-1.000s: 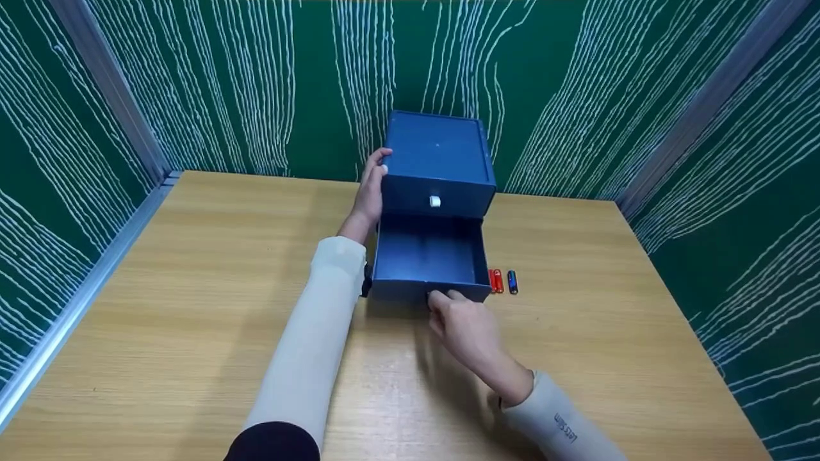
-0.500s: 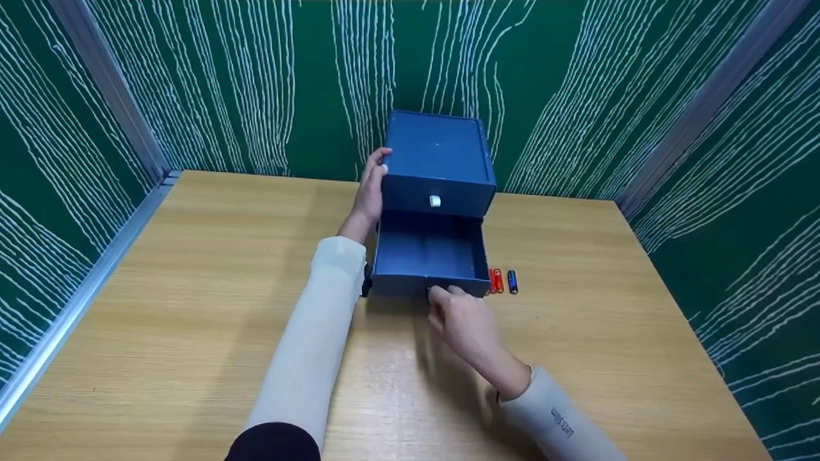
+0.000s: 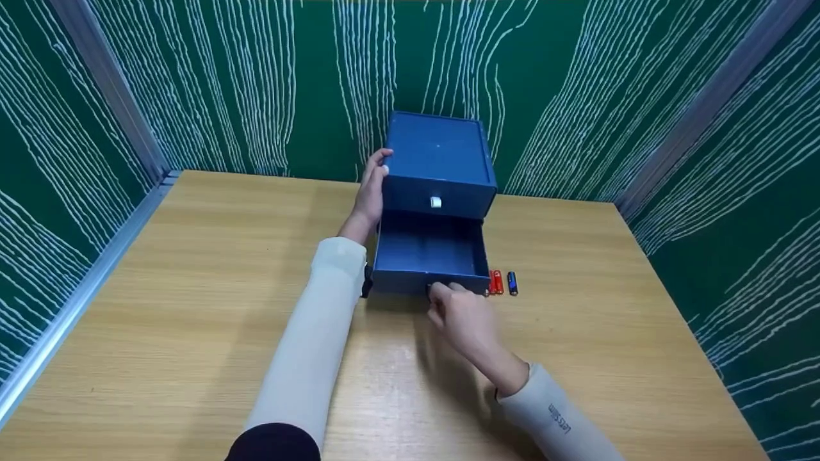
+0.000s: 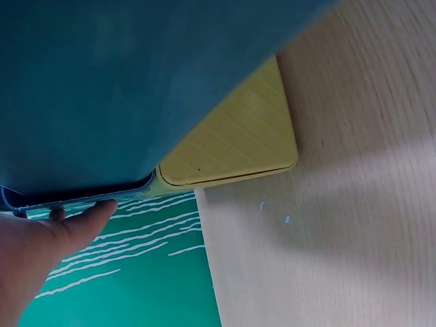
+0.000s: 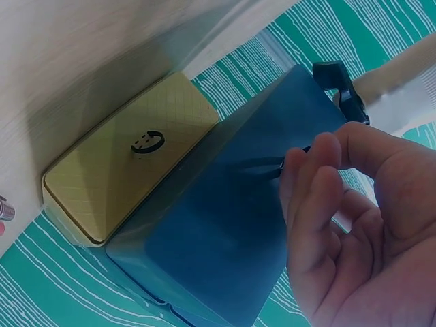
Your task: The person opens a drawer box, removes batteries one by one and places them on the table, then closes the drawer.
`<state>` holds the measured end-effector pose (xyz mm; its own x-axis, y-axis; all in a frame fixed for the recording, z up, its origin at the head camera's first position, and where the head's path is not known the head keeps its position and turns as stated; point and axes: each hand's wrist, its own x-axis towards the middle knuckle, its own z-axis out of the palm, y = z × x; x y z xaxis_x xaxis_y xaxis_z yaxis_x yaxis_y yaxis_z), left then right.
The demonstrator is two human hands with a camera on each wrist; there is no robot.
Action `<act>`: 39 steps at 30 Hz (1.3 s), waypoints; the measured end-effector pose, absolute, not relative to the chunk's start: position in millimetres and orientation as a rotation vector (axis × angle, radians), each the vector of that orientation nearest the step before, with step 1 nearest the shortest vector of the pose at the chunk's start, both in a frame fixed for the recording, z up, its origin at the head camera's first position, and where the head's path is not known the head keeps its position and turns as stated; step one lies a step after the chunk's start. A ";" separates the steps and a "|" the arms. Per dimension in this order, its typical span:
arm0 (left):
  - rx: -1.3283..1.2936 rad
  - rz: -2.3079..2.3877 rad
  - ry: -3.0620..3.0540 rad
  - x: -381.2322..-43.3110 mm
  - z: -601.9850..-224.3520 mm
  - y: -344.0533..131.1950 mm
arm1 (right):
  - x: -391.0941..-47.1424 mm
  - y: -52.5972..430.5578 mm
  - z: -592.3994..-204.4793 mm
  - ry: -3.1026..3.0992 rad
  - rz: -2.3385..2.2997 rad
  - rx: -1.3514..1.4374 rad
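Note:
A blue drawer cabinet [image 3: 439, 144] stands at the back of the table, its top drawer closed, with a white knob [image 3: 435, 202]. Below that, a blue drawer [image 3: 426, 246] is pulled partway out, and nothing lies on its visible floor. My right hand [image 3: 466, 320] is at this drawer's front, pinching its dark handle [image 5: 281, 167] between thumb and fingers; the fingers cover most of it. With fingers extended, my left hand [image 3: 369, 197] rests against the cabinet's left side; the left wrist view shows the fingers [image 4: 92, 219] along its edge.
Under the blue drawer, a yellow quilted-pattern drawer front [image 5: 116, 177] bears a black loop handle [image 5: 151, 143]. Red batteries [image 3: 497, 282] and a blue battery [image 3: 512, 282] lie on the table [image 3: 576, 333] to the right. Green walls with white lines [image 3: 551, 96] enclose the table.
The pulled-out blue drawer has slid a little back into the cabinet, with my right hand moving along at its handle. My left hand has stayed in place.

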<state>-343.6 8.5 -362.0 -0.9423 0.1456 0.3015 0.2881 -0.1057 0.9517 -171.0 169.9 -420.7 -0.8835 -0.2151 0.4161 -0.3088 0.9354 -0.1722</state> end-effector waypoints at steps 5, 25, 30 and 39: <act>-0.500 -2.210 -2.029 -344.2 -362.8 7.9 | -173.9 169.2 -420.2 -2.710 0.370 0.365; -0.500 -2.202 -2.022 -345.0 -362.6 8.5 | -189.8 167.0 -413.3 -2.765 0.346 0.285; -0.512 -2.203 -2.012 -345.5 -362.2 8.4 | -194.9 167.4 -412.6 -2.738 0.343 0.296; -0.493 -2.210 -2.032 -343.3 -362.7 8.5 | -207.7 167.3 -414.9 -2.734 0.358 0.296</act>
<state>-343.3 8.5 -362.7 -0.9428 0.1442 0.3006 0.2875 -0.1050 0.9520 -207.7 167.3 -414.9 -0.9110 -0.1572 0.3813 -0.2500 0.9458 -0.2073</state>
